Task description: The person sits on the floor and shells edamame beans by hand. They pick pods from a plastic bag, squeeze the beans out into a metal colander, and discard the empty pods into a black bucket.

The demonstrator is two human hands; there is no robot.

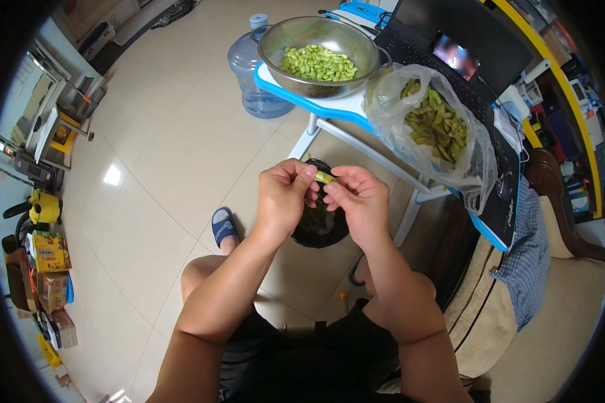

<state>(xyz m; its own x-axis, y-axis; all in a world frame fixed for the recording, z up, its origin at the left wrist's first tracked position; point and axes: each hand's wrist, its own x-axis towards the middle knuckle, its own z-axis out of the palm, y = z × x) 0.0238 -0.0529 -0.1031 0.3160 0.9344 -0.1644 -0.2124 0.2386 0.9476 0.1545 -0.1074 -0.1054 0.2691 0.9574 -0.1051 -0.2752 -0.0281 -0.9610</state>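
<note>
A green soybean pod [324,177] is pinched between the fingertips of my left hand [287,194] and my right hand [359,194], one at each end. Below them on the floor stands a bin with a black plastic liner [315,229]; its contents are too dark to make out. Shelled green soybeans [320,63] lie in a perforated steel colander [282,78] on the table's far end. Nearer my right side, a clear plastic bag [390,133] lies open with many unshelled pods [436,123] inside.
The white folding table [345,108] has a blue edge and carries a laptop [423,55]. A large blue water jug [262,95] stands on the floor beside it. At right is a beige sofa [564,297] with a checked cloth [527,262]. Boxes [53,252] line the left wall.
</note>
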